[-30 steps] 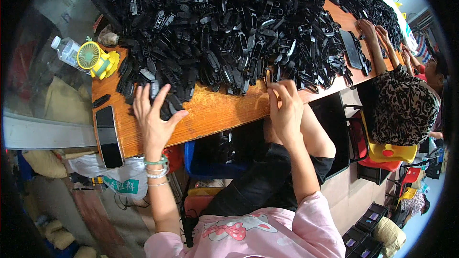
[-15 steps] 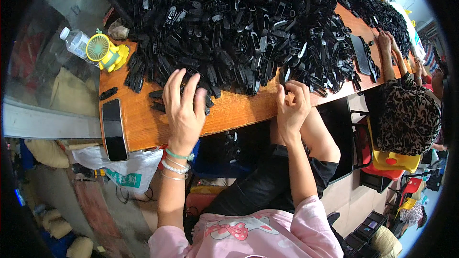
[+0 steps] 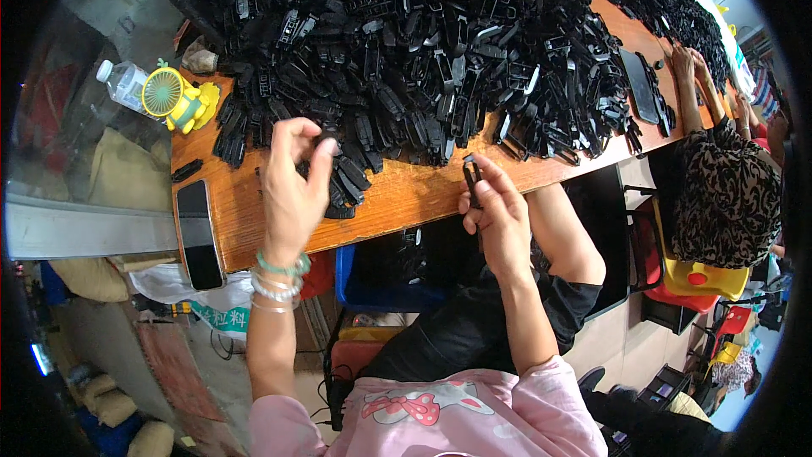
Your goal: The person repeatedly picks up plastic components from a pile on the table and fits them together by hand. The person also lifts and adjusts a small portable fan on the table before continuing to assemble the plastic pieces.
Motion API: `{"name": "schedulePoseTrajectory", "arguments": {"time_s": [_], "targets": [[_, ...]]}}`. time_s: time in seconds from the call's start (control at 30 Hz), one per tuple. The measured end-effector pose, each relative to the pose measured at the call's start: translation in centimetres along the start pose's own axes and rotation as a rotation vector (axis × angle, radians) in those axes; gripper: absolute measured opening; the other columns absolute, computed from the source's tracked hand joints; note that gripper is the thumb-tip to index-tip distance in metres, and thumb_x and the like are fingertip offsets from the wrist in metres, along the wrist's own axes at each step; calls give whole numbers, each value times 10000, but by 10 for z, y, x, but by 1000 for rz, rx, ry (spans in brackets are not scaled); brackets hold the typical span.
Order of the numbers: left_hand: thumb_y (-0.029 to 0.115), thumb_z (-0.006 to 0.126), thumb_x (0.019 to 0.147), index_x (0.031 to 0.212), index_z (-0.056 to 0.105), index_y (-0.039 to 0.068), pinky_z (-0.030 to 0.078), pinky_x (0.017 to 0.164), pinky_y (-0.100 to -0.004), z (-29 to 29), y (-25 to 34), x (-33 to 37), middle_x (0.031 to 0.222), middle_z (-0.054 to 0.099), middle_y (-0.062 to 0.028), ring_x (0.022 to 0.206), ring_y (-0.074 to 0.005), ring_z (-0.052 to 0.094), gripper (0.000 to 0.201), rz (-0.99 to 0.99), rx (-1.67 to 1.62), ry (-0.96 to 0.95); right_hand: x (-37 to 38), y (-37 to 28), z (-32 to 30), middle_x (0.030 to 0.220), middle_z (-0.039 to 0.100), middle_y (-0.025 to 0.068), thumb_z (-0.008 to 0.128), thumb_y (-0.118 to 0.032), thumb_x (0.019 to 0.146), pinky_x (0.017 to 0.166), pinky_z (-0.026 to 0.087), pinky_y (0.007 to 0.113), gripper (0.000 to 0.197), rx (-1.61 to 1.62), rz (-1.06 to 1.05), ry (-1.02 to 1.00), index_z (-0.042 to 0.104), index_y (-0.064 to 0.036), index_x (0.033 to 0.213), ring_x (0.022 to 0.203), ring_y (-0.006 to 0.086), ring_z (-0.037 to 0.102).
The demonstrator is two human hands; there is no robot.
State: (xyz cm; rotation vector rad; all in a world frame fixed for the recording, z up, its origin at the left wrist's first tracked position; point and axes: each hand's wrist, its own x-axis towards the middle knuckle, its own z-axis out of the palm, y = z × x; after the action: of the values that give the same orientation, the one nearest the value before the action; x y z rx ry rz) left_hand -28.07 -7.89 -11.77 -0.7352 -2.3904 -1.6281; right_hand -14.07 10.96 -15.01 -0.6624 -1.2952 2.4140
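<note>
A huge heap of black plastic clips (image 3: 440,42) covers the far side of the wooden table (image 3: 406,195). My left hand (image 3: 292,182) is raised at the heap's near left edge, its fingertips pinched on one black clip (image 3: 326,145). My right hand (image 3: 495,207) is at the table's front edge and grips a narrow black clip (image 3: 471,179) upright between thumb and fingers. Bead bracelets circle my left wrist.
A black phone (image 3: 200,235) lies at the table's near left corner. A small yellow fan (image 3: 173,97) and a water bottle (image 3: 123,83) stand at the left end. Another person in a patterned top (image 3: 727,195) works at the right, beside a second phone (image 3: 636,85).
My left hand went from flat on the table into the heap and lifted off pinching a clip. My right hand drew back from the heap to the table edge with a clip.
</note>
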Motion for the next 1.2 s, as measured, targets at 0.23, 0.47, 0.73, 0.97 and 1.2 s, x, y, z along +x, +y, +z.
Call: {"name": "schedulePoseTrajectory", "arguments": {"time_s": [0.23,0.47,0.73,0.97,1.2], "targets": [[26,619,846,1153,515,9,443,584,-204,19,28,-59,804,555,-2,685,-58,542,325,-235,-416,-446,-27,-11,11,1061,628,92,588,-51,890,785,484,247,356,-305,-79,-338,514,52,1223,891,149,607],[50,645,835,1002,585,-90,465,616,-270,21,40,-67,810,586,-125,708,-195,595,226,58,-128,-335,-28,-14,8,928,617,160,615,-20,830,765,480,336,357,-827,-397,-506,550,11,1179,851,276,614],[10,644,804,962,583,-110,463,607,-324,21,44,-68,778,560,-170,678,-291,588,207,79,-101,-339,-28,-1,10,890,554,180,615,49,751,725,452,404,506,-1076,-770,-511,473,22,1237,811,360,543],[68,639,852,1070,587,-77,455,583,-237,29,44,-80,892,582,-93,743,-113,583,267,-181,-301,-297,-38,7,18,941,575,158,661,37,725,724,472,390,512,-1102,-760,-390,526,-13,1216,874,326,569],[60,661,834,1093,616,-48,475,728,-231,13,28,-97,998,608,-74,843,-101,575,284,-340,-578,-392,-48,3,20,860,594,128,712,0,718,655,470,301,275,-808,-574,-367,592,12,965,740,251,588]]}}
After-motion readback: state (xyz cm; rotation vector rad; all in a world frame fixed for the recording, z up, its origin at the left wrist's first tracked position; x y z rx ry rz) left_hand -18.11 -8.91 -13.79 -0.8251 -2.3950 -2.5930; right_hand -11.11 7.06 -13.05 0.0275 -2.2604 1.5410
